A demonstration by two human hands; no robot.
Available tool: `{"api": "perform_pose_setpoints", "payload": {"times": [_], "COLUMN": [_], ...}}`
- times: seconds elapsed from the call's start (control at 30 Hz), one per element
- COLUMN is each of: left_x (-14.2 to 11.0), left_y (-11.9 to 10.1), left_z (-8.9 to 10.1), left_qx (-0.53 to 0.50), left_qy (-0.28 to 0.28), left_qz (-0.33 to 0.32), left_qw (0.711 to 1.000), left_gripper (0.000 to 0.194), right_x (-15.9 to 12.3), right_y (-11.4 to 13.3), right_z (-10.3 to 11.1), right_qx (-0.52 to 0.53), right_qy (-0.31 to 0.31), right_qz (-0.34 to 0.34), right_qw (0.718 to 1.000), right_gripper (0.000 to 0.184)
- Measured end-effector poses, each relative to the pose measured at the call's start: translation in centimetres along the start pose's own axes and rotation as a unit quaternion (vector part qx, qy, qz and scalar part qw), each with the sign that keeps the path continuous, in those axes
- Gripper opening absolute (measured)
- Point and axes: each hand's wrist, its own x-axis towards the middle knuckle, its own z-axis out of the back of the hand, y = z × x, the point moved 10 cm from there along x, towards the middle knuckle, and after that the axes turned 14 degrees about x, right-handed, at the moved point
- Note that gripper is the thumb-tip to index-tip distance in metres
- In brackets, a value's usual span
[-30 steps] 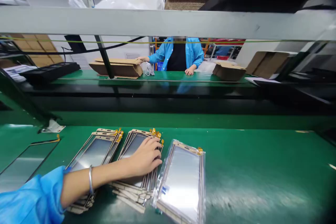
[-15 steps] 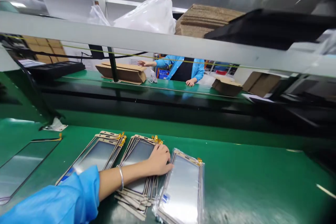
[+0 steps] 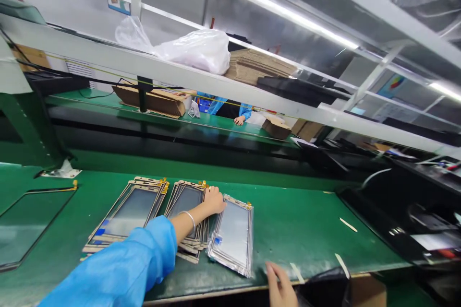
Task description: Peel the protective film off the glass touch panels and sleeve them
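Observation:
My left hand (image 3: pixel 215 200) lies over the upper right corner of the middle stack of touch panels (image 3: pixel 187 200), its fingers bent round the edge. Thin frames and orange flex tails show on these panels. Right of that hand lies a stack of panels in clear plastic film (image 3: pixel 234 232). A further stack of touch panels (image 3: pixel 135 206) is on the left. My right hand (image 3: pixel 281 285) is low in the view at the bench's front edge, fingers stretched out and holding nothing visible, beside a black bag (image 3: pixel 326 290).
A single panel (image 3: pixel 27 225) lies far left on the green bench (image 3: pixel 288 220). Pale strips (image 3: pixel 348 225) are scattered to the right. Below the front edge stands a cardboard box (image 3: pixel 368 291). Across the divider, a person in blue (image 3: pixel 239 111) stands by cardboard (image 3: pixel 151 100).
My view has swung to the right and tilted. My right hand has come into view at the bottom. My left hand stays at the middle stack's corner.

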Motion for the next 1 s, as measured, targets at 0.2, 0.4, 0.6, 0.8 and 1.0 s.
{"api": "perform_pose_setpoints", "payload": {"times": [0.2, 0.4, 0.6, 0.8, 1.0], "left_x": [0.2, -0.8, -1.0, -6.4, -10.4], "left_y": [-0.1, 0.1, -4.5, -7.9, -4.6], "left_z": [0.2, 1.2, 2.5, -0.3, -3.2], "left_qx": [-0.046, -0.208, -0.465, -0.636, -0.750], "left_qy": [0.001, 0.005, 0.087, 0.200, 0.261], "left_qz": [0.020, 0.019, 0.016, 0.024, 0.087], "left_qw": [0.999, 0.978, 0.881, 0.745, 0.602], "left_gripper": [0.034, 0.032, 0.034, 0.056, 0.078], "right_x": [4.4, 3.1, 3.1, 2.1, -3.9], "right_y": [2.3, 1.0, 2.9, 5.2, 12.3], "right_z": [-7.8, -8.4, -8.9, -9.0, -12.3], "right_qx": [0.010, 0.014, 0.040, 0.068, -0.004], "right_qy": [0.047, 0.080, 0.110, 0.169, 0.274], "right_qz": [0.100, 0.104, 0.074, 0.050, 0.184], "right_qw": [0.994, 0.991, 0.990, 0.982, 0.944], "right_gripper": [0.051, 0.059, 0.073, 0.069, 0.066]}}
